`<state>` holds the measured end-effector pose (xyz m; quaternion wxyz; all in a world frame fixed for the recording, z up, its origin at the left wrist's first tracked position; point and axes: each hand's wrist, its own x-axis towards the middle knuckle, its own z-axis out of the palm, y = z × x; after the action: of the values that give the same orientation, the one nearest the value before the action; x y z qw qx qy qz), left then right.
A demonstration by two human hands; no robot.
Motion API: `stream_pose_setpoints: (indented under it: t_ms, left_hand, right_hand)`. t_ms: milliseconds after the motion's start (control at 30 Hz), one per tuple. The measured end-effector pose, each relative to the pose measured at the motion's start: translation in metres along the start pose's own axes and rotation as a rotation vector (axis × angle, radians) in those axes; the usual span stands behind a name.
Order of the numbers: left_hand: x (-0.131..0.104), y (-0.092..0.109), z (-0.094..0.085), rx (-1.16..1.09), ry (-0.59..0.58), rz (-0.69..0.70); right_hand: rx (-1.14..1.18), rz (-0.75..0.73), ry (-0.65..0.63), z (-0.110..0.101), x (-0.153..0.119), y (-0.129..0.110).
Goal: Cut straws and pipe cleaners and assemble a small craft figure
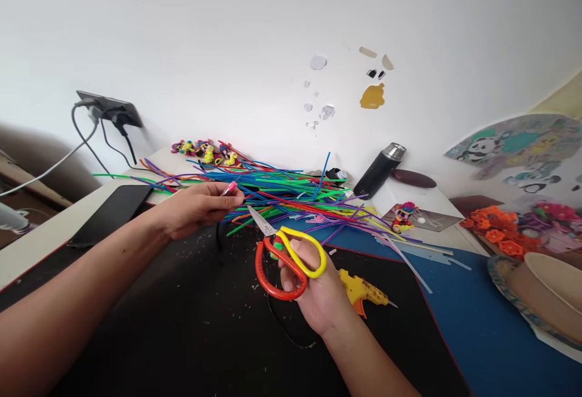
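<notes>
My left hand (200, 206) pinches a small bright pink piece (231, 187) between thumb and fingertips; its exact kind is too small to make out. Scissors (284, 260) with one red and one yellow handle sit in my right hand (316, 288). Their blades point up and left, the tips close to my left fingertips. Beside the scissor handles, a small green bit (276, 250) shows near my right fingers. Behind both hands spreads a heap of coloured pipe cleaners (282, 185). A yellow glue gun (364, 293) lies on the black mat just right of my right wrist.
Small colourful figures (209, 152) stand at the back left, and another figure (404, 217) sits by a white box (427, 200). A black thermos (380, 170) leans nearby. Right are orange flower shapes (498, 230) and a bowl (555, 282). A dark tablet-like slab (111, 212) lies left.
</notes>
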<state>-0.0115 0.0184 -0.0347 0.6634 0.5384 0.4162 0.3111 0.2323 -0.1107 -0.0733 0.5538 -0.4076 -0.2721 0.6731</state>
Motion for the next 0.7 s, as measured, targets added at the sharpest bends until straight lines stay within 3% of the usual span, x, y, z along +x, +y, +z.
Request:
stream_pose_setpoints:
  t_ms: [267, 433, 700]
  left_hand:
    - [0.0, -0.007, 0.016, -0.007, -0.077, -0.042]
    - [0.005, -0.014, 0.027, -0.1, 0.006, -0.017]
    - [-0.005, -0.009, 0.049, -0.091, 0.095, 0.039]
  right_hand:
    - [-0.03, 0.009, -0.048, 0.004, -0.004, -0.001]
    - [0.005, 0.004, -0.128, 0.007, -0.006, 0.007]
    - [-0.003, 0.153, -0.375, 0.011, -0.014, 0.02]
